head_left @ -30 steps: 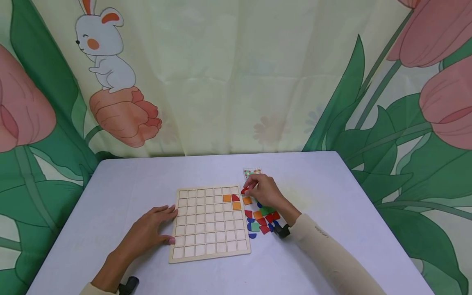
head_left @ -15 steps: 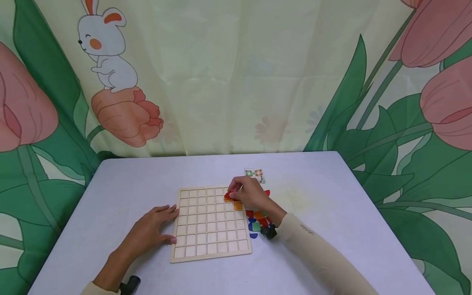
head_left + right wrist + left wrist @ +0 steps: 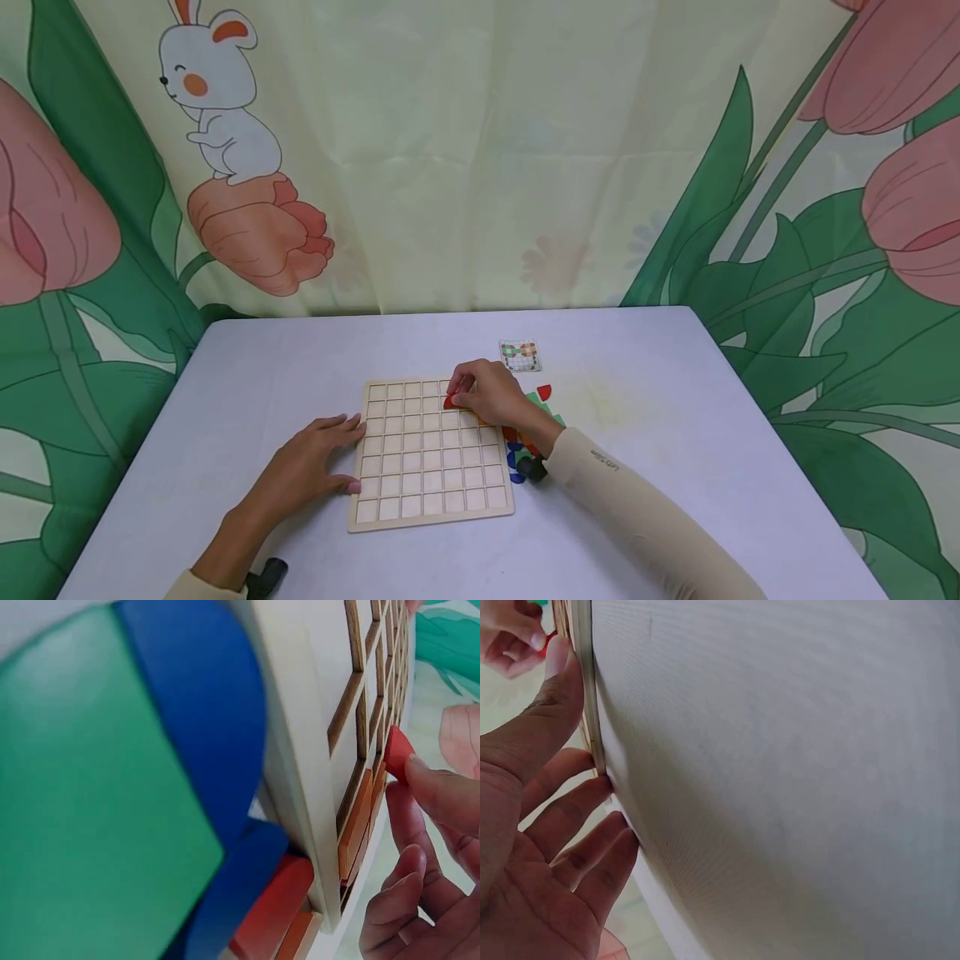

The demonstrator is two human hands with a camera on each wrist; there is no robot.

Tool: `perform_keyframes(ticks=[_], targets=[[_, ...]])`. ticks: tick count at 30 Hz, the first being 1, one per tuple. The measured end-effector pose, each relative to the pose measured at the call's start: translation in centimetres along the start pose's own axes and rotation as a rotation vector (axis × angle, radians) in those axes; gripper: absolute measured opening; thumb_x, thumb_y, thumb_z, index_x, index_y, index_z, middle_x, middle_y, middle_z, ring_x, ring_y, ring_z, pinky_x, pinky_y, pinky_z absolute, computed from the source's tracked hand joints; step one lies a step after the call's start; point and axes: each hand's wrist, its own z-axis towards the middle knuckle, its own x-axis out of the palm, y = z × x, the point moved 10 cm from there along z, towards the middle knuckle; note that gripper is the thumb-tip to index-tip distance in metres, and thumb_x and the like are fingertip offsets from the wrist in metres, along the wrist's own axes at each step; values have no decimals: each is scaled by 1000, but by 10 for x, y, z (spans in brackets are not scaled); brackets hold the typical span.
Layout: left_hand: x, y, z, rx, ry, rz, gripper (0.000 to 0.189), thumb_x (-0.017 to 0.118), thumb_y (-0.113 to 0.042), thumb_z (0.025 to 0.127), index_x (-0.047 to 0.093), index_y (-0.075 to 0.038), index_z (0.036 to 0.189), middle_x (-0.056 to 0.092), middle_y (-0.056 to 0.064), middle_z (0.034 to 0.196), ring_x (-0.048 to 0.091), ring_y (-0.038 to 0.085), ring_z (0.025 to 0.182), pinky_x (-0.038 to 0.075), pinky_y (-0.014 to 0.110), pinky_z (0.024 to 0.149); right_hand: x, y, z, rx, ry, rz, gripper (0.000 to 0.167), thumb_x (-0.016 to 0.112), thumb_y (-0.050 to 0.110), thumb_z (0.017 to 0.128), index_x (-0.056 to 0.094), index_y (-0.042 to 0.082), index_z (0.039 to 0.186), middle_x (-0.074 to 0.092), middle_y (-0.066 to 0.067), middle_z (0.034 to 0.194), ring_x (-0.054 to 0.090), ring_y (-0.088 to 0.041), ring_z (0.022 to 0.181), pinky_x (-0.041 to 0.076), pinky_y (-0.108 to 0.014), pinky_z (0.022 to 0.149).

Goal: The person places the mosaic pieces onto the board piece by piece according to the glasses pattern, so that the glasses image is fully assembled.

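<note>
- My right grip [image 3: 491,392] pinches a red, curved piece [image 3: 450,402] over the board [image 3: 292,727].
- My left grip [image 3: 318,458], fingers extended, touches the board's left edge.
- Pale wood divides it into square cells [image 3: 431,482]; orange pieces [image 3: 356,826] sit in some.
- Flat green [image 3: 90,795] and blue pieces [image 3: 206,697] lie beside it.

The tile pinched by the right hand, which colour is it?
Red; the tile shows best in the right wrist view.

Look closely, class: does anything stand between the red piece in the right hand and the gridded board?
Nothing visible does: the right hand pinches the red piece at the gridded board, with nothing showing between them.
</note>
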Motion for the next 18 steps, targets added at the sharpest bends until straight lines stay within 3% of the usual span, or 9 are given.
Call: perform_keyframes(ticks=[18], targets=[[-3, -3, 0, 15, -7, 3, 91, 98, -38, 67, 65, -7, 146, 59, 11, 157, 53, 41, 146, 50, 60, 113, 6, -1, 6, 7, -6, -137, 6, 83, 18, 94, 79, 23, 91, 66, 9, 83, 59, -11, 84, 49, -30, 74]])
